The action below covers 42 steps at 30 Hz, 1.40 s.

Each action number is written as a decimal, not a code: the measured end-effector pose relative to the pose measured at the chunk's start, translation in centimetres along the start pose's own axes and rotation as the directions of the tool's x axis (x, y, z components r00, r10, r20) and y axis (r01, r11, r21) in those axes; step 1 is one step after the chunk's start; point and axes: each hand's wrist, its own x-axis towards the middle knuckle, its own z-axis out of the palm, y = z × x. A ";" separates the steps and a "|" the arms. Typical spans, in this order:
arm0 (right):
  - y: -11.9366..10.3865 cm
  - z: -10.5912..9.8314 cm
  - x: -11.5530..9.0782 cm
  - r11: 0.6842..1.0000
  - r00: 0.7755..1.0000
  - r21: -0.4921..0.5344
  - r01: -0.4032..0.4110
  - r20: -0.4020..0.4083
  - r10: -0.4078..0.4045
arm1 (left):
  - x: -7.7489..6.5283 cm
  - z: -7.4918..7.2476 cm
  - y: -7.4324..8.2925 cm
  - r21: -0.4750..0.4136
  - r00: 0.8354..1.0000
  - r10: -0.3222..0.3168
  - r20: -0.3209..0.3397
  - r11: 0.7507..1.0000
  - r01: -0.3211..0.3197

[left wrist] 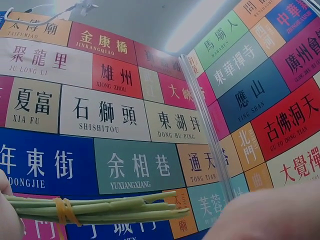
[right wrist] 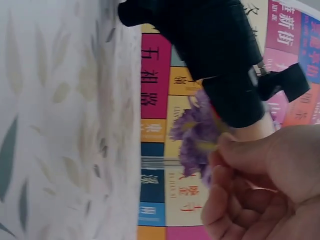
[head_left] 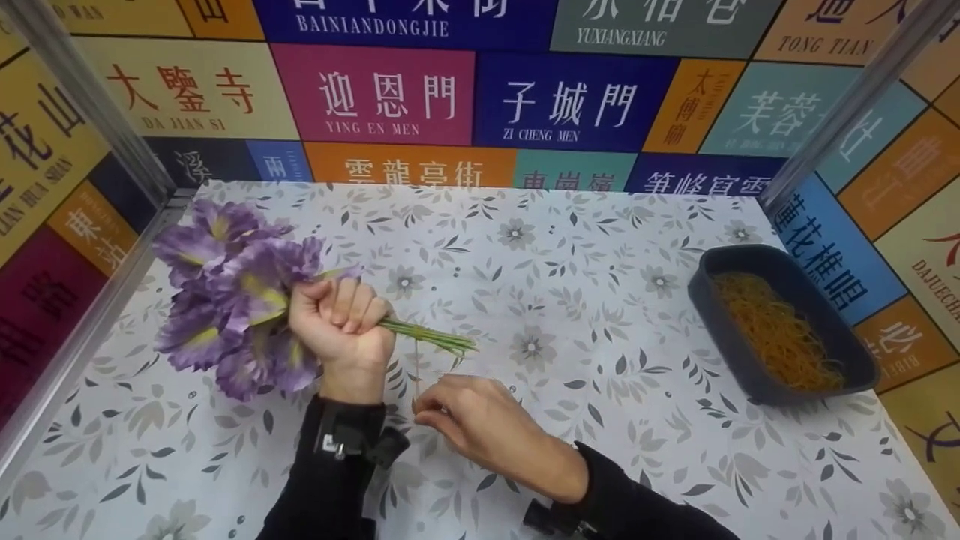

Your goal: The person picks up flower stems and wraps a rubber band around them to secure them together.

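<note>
My left hand (head_left: 341, 319) is curled round the green stems (head_left: 431, 336) of a bunch of purple artificial irises (head_left: 232, 292). The blooms point left and the cut ends stick out to the right of the fist. A yellow-orange rubber band (left wrist: 67, 212) is wound round the stems, as the left wrist view shows. From there a strand of it stretches down to my right hand (head_left: 484, 424), which pinches it between thumb and forefinger below the stems. In the right wrist view the right thumb (right wrist: 250, 150) meets the forefinger, and the flowers appear partly hidden behind the left arm.
A dark grey plastic tub (head_left: 724, 345) stands at the right of the table, holding a heap of yellowish rubber bands (head_left: 776, 334). A floral-patterned cloth (head_left: 585, 300) covers the table. Panels with coloured signs (head_left: 375, 97) enclose the back and sides, joined by metal corner posts.
</note>
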 end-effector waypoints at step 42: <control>7.5 -5.6 1.3 0.931 0.919 -0.041 0.362 -0.155 -0.364 | -0.4 -0.1 -2.3 0.172 0.965 -0.245 -0.097 0.950 0.259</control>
